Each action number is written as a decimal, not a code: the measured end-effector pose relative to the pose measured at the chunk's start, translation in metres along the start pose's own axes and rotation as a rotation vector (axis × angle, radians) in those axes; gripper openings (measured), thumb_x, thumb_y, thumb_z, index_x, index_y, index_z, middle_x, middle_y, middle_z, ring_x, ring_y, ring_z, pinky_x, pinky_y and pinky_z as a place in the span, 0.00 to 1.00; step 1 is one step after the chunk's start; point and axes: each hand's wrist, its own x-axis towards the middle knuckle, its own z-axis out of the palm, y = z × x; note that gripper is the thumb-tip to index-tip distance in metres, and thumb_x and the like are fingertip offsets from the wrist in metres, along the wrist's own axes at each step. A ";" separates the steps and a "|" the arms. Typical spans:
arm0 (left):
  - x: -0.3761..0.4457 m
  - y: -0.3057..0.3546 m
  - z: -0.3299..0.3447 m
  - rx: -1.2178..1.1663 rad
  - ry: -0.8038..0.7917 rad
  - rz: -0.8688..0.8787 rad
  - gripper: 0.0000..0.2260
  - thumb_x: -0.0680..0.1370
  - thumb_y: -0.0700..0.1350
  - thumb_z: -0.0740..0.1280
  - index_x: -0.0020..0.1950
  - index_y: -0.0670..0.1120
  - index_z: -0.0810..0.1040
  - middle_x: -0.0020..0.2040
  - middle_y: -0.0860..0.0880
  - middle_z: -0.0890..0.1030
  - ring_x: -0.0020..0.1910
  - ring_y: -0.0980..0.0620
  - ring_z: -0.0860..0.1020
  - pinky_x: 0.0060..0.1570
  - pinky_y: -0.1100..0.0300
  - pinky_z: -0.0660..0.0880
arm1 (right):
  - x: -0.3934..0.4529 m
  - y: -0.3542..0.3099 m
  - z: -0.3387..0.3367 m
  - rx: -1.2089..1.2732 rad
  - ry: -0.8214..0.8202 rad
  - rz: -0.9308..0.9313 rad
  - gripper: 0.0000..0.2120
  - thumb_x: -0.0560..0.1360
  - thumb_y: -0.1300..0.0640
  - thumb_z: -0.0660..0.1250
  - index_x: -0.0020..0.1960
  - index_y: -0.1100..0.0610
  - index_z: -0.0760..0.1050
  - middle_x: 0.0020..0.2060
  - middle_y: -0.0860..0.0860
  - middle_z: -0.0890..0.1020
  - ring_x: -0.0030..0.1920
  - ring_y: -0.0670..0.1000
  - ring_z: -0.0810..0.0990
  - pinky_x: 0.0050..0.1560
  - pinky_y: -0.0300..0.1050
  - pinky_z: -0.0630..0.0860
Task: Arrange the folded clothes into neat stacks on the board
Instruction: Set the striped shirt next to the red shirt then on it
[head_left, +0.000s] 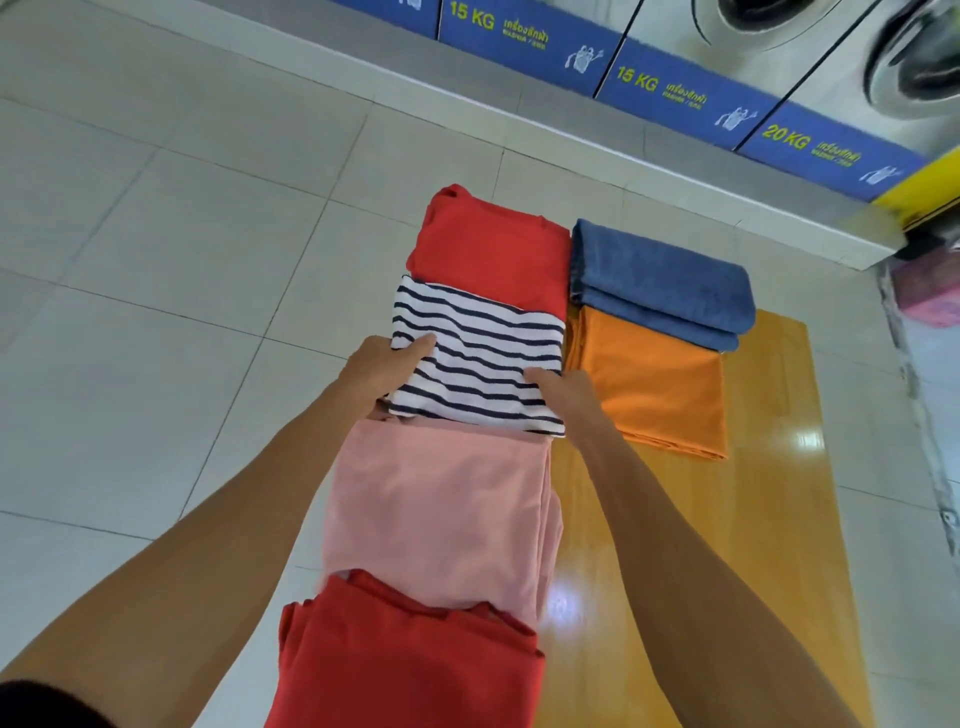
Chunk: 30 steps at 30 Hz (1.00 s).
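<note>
A folded navy-and-white striped shirt (478, 353) is held by its near corners in both hands: my left hand (384, 366) grips the left edge and my right hand (563, 392) the right edge. It overlaps a folded red garment (493, 249) at the far end of the wooden board (769, 467). Nearer to me lie a folded pink garment (441, 509) and another red one (410, 660). To the right, a folded blue towel (665, 280) rests partly on a folded orange cloth (654, 384).
The board stands above a pale tiled floor (156, 260). Washing machines with blue 15 KG and 20 KG panels (675, 88) line the far wall. A pink object (930, 291) sits at the right edge. Bare board shows on the right side.
</note>
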 end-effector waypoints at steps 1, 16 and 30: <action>0.000 0.002 0.000 -0.027 -0.007 0.013 0.21 0.73 0.63 0.69 0.53 0.48 0.81 0.48 0.48 0.85 0.45 0.49 0.83 0.47 0.55 0.79 | -0.002 -0.004 -0.002 0.030 -0.023 0.020 0.17 0.72 0.52 0.74 0.57 0.59 0.79 0.48 0.53 0.86 0.48 0.56 0.85 0.53 0.53 0.84; -0.017 0.095 -0.029 -0.134 -0.062 0.265 0.16 0.79 0.56 0.66 0.62 0.50 0.80 0.54 0.52 0.86 0.53 0.50 0.85 0.54 0.50 0.80 | -0.011 -0.080 -0.059 0.358 -0.211 -0.244 0.14 0.78 0.50 0.71 0.62 0.51 0.80 0.53 0.48 0.88 0.53 0.50 0.87 0.54 0.51 0.84; 0.126 0.137 0.017 -0.018 0.270 0.119 0.17 0.78 0.53 0.68 0.60 0.42 0.81 0.54 0.43 0.84 0.50 0.44 0.82 0.52 0.51 0.79 | 0.120 -0.109 -0.024 -0.175 0.242 -0.429 0.14 0.82 0.56 0.62 0.65 0.61 0.69 0.44 0.52 0.78 0.45 0.56 0.81 0.42 0.45 0.73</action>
